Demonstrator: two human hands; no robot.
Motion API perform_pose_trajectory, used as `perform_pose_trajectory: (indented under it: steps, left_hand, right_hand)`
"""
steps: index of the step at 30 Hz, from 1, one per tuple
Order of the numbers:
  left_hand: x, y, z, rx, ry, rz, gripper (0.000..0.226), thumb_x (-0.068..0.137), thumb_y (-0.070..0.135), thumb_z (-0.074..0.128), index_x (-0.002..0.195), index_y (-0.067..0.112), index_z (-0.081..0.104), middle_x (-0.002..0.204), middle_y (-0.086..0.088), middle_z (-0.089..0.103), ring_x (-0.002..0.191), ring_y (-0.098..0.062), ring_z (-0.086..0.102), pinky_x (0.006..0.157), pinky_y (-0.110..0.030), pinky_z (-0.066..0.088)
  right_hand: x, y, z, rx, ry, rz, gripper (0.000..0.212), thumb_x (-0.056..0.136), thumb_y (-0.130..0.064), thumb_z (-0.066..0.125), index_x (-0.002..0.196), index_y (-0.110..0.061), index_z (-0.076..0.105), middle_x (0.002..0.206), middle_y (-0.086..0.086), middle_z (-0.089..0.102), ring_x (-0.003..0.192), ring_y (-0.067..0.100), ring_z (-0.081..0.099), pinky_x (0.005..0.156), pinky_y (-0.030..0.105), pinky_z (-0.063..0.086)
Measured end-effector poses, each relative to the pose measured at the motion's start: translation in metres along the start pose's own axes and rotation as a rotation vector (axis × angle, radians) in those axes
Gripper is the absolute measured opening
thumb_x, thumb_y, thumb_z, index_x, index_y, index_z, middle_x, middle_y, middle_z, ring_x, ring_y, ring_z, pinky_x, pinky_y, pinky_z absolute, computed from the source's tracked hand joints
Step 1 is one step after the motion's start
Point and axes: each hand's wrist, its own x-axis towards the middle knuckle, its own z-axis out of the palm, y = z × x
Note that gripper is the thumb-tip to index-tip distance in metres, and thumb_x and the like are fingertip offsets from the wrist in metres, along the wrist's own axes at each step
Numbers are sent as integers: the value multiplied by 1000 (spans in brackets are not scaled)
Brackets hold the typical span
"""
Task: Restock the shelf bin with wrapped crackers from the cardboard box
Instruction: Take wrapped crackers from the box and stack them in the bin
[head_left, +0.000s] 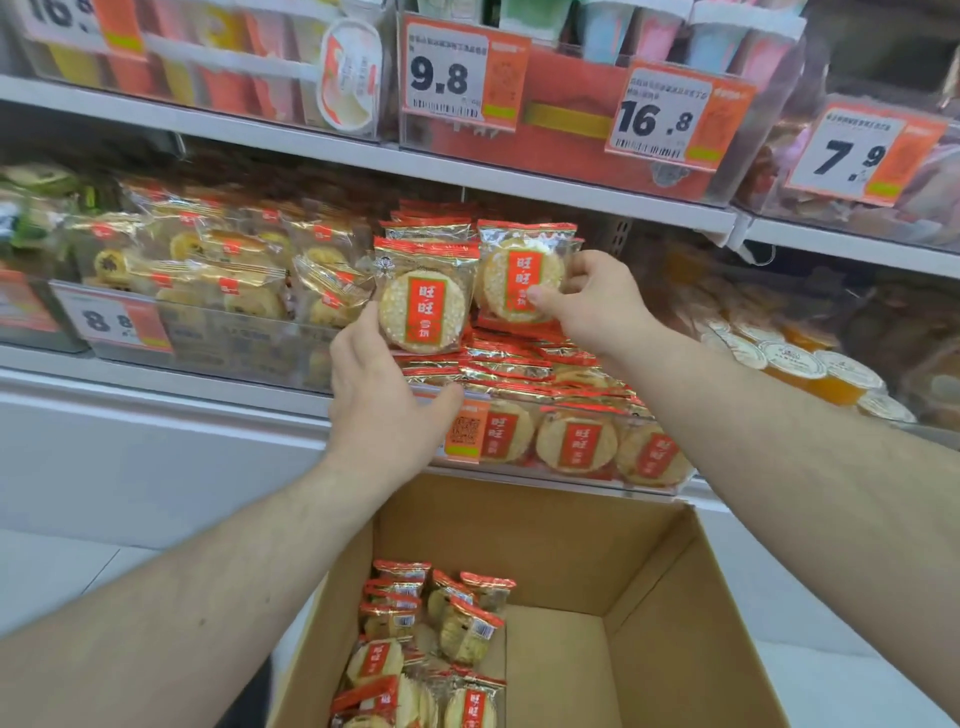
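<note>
The cardboard box (649, 561) holds some wrapped crackers (431, 639); the shelf bin (649, 480) is heaped with them. Each grip, left hand (387, 410) and right hand (592, 301), holds one upright red-labelled packet (426, 304), the other (519, 278) beside it.

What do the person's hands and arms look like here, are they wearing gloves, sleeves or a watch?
Both arms are bare as far as the picture shows, with no sleeve in view. The left hand and the right hand wear no gloves. No watch, bracelet or ring shows on either wrist or on the fingers that can be seen. Fine hair shows on both forearms.
</note>
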Motion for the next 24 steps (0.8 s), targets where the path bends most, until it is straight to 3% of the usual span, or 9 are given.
perform_pose_trajectory:
  steps: [7,12,15,17,21,24]
  left_hand:
    - [1,-2,2,-8,3,26,99,78,30,79,151,21,13,147,-4,20,139,-18,23,116,-35,26]
    - [0,-3,4,-11,18,33,98,79,29,78,151,21,13,147,-3,20,139,-18,24,116,-36,27]
    - [0,-3,4,-10,19,37,97,79,29,77,151,21,13,148,-3,19,139,-18,24,116,-36,27]
    - [-1,-3,4,-15,12,38,96,80,29,77,151,21,13,148,-2,19,138,-17,24,116,-37,29]
    - [-1,-2,4,-8,28,21,96,78,32,77,151,21,14,149,-3,18,139,-20,24,114,-47,32]
    - [-4,4,4,70,85,46,98,75,37,77,150,19,15,152,-7,14,142,-24,19,114,-53,28]
  right_hand:
    - [8,8,16,-167,112,27,21,79,-38,80,90,-23,70,89,-5,71,85,12,67,83,36,57]
    - [3,7,20,-292,16,87,34,84,-40,75,69,-12,61,67,0,57,66,15,55,60,30,43]
    - [2,5,22,-331,5,96,39,87,-41,71,66,-11,56,64,0,53,62,16,51,56,28,40]
    - [1,2,23,-389,-14,97,40,89,-43,67,68,-12,54,62,0,52,61,18,52,57,30,43]
    - [-1,1,23,-469,-59,93,42,91,-51,60,75,-12,58,64,0,57,68,22,58,81,45,53]
    - [-4,0,17,-458,-57,94,40,89,-51,61,80,-13,64,71,0,62,73,22,62,84,47,54]
